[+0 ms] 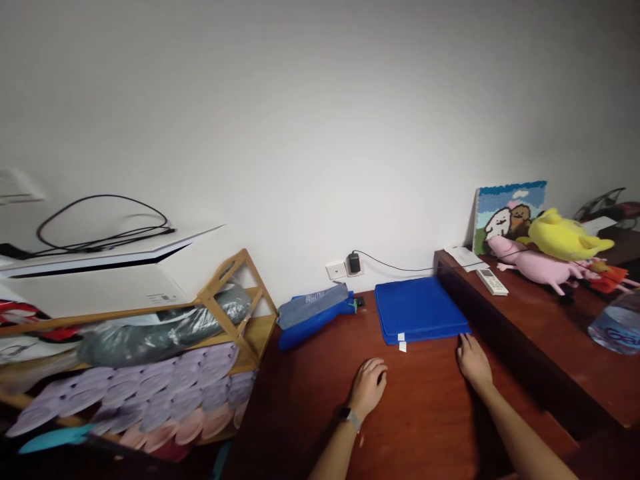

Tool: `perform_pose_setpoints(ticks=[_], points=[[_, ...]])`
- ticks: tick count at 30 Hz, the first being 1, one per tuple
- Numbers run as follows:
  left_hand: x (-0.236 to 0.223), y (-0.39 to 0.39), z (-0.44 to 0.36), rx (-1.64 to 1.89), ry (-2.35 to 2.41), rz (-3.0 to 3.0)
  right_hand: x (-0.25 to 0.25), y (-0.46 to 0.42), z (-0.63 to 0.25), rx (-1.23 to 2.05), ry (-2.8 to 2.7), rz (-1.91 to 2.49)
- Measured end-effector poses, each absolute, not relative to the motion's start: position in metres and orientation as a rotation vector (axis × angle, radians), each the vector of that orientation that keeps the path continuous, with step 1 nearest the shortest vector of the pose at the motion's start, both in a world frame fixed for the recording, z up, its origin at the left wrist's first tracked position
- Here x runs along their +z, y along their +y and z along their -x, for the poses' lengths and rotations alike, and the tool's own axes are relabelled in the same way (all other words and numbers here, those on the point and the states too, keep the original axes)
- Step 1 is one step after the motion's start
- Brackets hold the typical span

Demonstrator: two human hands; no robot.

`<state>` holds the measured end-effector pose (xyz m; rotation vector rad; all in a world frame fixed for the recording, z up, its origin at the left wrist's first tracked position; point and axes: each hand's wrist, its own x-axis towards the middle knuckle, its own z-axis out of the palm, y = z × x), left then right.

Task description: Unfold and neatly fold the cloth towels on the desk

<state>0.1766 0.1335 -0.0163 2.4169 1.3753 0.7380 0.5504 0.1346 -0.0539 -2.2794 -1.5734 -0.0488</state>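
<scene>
Two flat blue fabric pieces (pixel 423 308), stacked with small white tags at the front edge, lie on the reddish-brown wooden desk (pixel 405 413) against the wall. At their front right corner rests my right hand (pixel 473 362), its fingertips touching or just beside the edge; it grips nothing I can see. My left hand (pixel 369 387), with a watch (pixel 351 418) on its wrist, lies on the desk in front of the stack. Its fingers are loosely bent, thumb apart, and nothing shows in them. Left of the stack is a rolled blue and grey fabric bundle (pixel 316 313).
A raised desk section at right holds a white remote (pixel 492 282), pink plush (pixel 537 263), yellow plush (pixel 565 235), dog picture (pixel 510 213) and plastic bottle (pixel 617 327). At left, a wooden rack (pixel 235 300) carries slippers (pixel 160 380) and a white box (pixel 110 280). A black charger (pixel 354 262) is plugged in.
</scene>
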Motion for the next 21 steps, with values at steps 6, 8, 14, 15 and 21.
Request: perform_pose_setpoints(ticks=[6,8,14,15,21], points=[[-0.02,0.107,-0.045,0.909,1.731,-2.304,-0.073,0.135,-0.558,-0.074,-1.54,2.23],[-0.011,0.108,-0.024,0.904,1.818,-2.309,-0.068,0.138,-0.559,-0.008,-1.494,2.22],[0.017,0.152,-0.107,0.585,1.538,-2.598,-0.041,0.171,-0.601,0.445,-0.888,2.011],[0.018,0.163,-0.131,0.548,1.49,-2.627,-0.037,0.179,-0.61,0.488,-0.824,1.995],[0.011,0.232,-0.234,0.403,1.378,-2.724,-0.037,0.209,-0.624,0.62,-0.747,1.911]])
